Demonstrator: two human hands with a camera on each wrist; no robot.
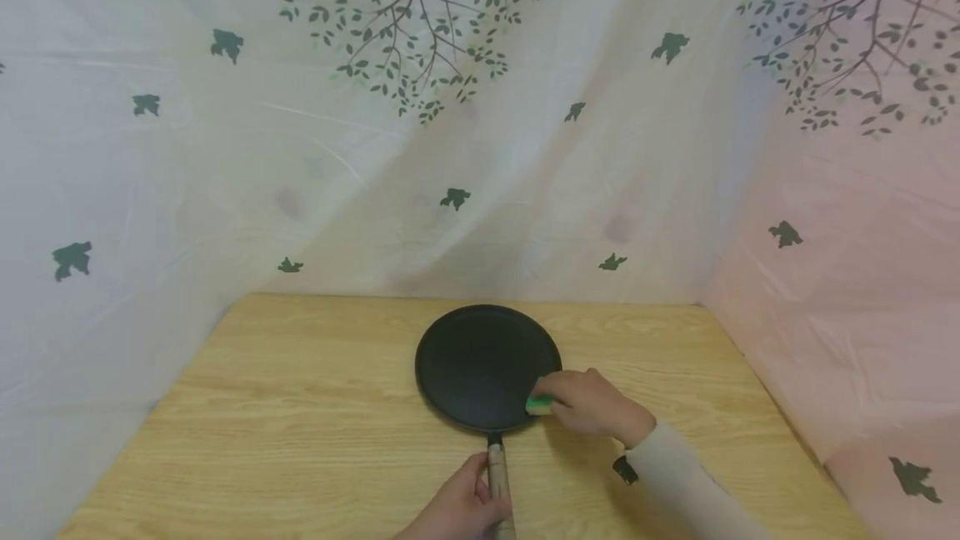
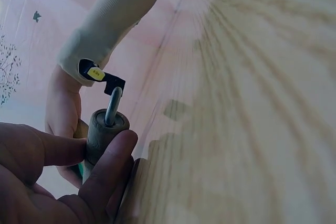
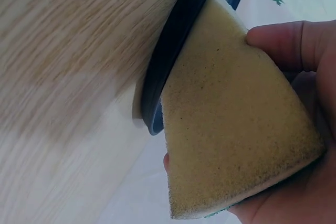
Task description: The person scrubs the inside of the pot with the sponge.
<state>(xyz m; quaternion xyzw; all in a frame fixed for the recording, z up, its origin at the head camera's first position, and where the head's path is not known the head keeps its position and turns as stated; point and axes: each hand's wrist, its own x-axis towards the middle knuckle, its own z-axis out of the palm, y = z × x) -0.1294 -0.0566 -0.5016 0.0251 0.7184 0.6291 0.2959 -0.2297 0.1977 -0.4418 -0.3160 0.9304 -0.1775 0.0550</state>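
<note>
No wording can be read for certain. In the left wrist view, left of centre and towards the top, a small yellow label (image 2: 96, 73) sits on a black piece (image 2: 115, 84) at the cuff of a pale sleeve (image 2: 118, 11); it bears tiny dark marks, too small and blurred to make out.

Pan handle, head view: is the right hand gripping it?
No, the left hand grips the handle, while the right hand holds a sponge at the edge of the pan.
</note>
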